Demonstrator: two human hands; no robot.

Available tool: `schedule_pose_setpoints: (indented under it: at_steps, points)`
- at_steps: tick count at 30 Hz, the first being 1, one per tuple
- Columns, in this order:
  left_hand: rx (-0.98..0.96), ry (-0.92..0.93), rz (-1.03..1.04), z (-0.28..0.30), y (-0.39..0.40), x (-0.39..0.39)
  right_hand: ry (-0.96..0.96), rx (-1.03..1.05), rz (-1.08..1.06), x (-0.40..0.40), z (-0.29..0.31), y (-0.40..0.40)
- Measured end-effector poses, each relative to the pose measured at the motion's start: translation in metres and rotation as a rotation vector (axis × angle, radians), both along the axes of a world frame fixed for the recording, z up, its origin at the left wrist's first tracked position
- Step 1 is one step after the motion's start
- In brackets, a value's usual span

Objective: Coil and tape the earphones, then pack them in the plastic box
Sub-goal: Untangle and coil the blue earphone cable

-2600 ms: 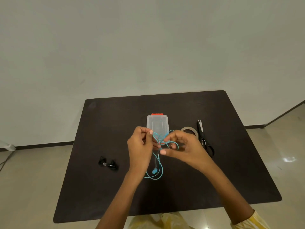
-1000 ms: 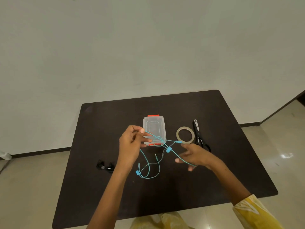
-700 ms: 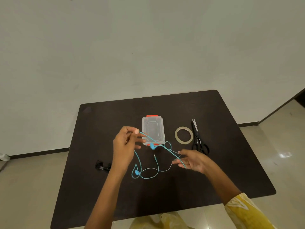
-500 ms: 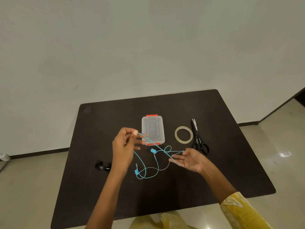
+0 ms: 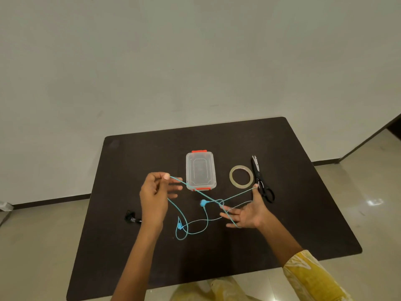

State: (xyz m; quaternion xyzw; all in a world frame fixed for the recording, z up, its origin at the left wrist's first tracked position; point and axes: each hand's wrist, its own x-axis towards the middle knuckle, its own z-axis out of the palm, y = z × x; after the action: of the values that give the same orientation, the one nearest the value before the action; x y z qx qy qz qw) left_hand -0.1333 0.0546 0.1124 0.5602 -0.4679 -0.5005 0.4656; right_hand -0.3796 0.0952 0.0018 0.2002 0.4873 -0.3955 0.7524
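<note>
Your left hand is raised above the dark table, forearm reaching in from the lower edge, thumb and forefinger pinching one end of the blue earphones while the other fingers stay loosely extended. Your right hand is turned palm up with the fingers spread and straight; the cord drapes across the thumb and over the palm without being gripped. From your left fingertips the cord runs taut across to your right hand, crossing the near corner of the closed plastic box. The slack hangs in loose loops between your hands, both earbuds low over the table. The tape roll and scissors lie right of the box; a black object lies left of your left forearm.
</note>
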Motion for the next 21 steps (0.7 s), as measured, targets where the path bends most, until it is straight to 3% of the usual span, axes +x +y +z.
schedule_pose_setpoints:
  at_steps: [5, 11, 14, 17, 21]
  points:
    - [-0.001, 0.032, 0.009, 0.005, -0.005, 0.01, 0.103, -0.046, 0.094, -0.007, -0.005, 0.01]
    - [0.078, 0.082, -0.13, 0.004, 0.005, -0.002, 0.338, -0.181, 0.428, 0.006, 0.019, 0.015]
    - [0.118, 0.085, -0.149, 0.003, 0.008, -0.007, 0.737, -0.312, 0.712, 0.018, 0.036, 0.015]
    - [0.132, 0.085, -0.162, 0.004, 0.008, -0.009, 1.281, -0.619, 0.983, 0.031, 0.046, 0.012]
    - [0.138, 0.076, -0.172, 0.005, 0.008, -0.009, 1.435, -0.966, 1.261, 0.048, 0.039, 0.002]
